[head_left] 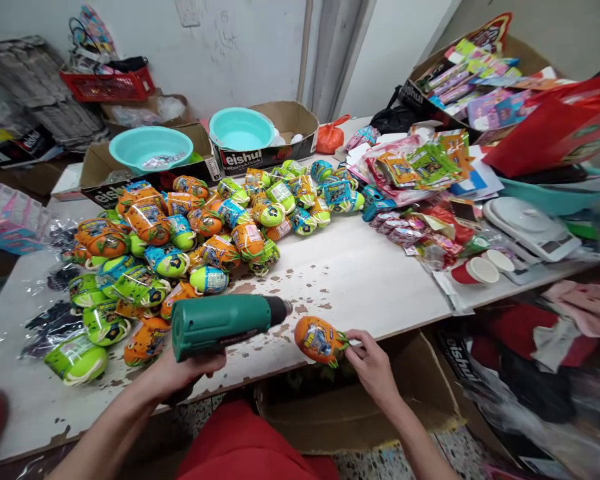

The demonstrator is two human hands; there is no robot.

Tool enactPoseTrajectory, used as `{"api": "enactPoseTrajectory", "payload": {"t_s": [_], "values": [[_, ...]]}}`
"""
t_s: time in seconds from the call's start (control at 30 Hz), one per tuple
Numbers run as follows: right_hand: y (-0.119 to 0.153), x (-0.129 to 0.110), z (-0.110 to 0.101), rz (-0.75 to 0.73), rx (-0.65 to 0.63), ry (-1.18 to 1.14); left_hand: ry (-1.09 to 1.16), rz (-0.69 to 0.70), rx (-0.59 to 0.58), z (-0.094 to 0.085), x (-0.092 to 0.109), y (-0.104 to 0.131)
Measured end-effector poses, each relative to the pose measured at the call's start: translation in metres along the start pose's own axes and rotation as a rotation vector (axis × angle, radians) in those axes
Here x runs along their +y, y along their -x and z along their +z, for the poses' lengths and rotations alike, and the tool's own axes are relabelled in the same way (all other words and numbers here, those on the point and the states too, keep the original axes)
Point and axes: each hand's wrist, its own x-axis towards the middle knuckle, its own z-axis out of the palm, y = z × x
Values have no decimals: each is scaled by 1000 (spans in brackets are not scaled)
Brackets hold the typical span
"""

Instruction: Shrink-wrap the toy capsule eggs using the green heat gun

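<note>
My left hand (193,370) is wrapped round the handle of a green heat gun (223,325), whose dark nozzle points right. Just beyond the nozzle tip, apart from it, is an orange wrapped egg (315,339). The fingers of my right hand (367,360) pinch the egg by its green end, above the table's front edge. A large pile of orange, green and blue wrapped eggs (205,230) covers the left and middle of the white table (370,273).
Two turquoise basins (151,148) stand on cartons at the back. To the right lie packets (420,160), a white scale (530,223) and paper cups (475,271). An open carton (360,427) sits below the table's front edge.
</note>
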Motion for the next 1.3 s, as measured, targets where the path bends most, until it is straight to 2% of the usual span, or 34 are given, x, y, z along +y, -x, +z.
{"api": "enactPoseTrajectory", "payload": {"t_s": [0.1,0.2,0.3,0.37,0.43,0.5,0.7,0.77,0.83,0.9,1.0,1.17,1.3], "values": [[18,16,-15,68,-97,-13,112,59,171,-6,13,-15],[36,44,-28,131,-192,42,197,139,334,-15,28,-37],[44,68,-30,166,-250,145,234,151,406,-25,35,-58],[37,71,-23,154,-247,176,245,136,437,-30,33,-68],[18,58,-7,92,-202,173,256,128,467,-35,27,-73],[-13,29,19,-31,-144,176,265,122,487,-38,21,-74],[-124,-91,135,-584,-51,333,288,98,471,-38,17,-75],[-151,-116,169,-671,-27,450,291,91,447,-36,19,-77],[-170,-128,193,-695,-23,586,298,99,438,-35,20,-77],[-181,-131,205,-684,-38,709,312,105,449,-35,18,-76],[-188,-127,206,-659,-50,810,346,106,453,-36,11,-74],[-188,-125,199,-692,-52,800,413,109,420,-31,-1,-76],[-187,-126,204,-689,-78,839,440,120,445,-28,-3,-80]]}}
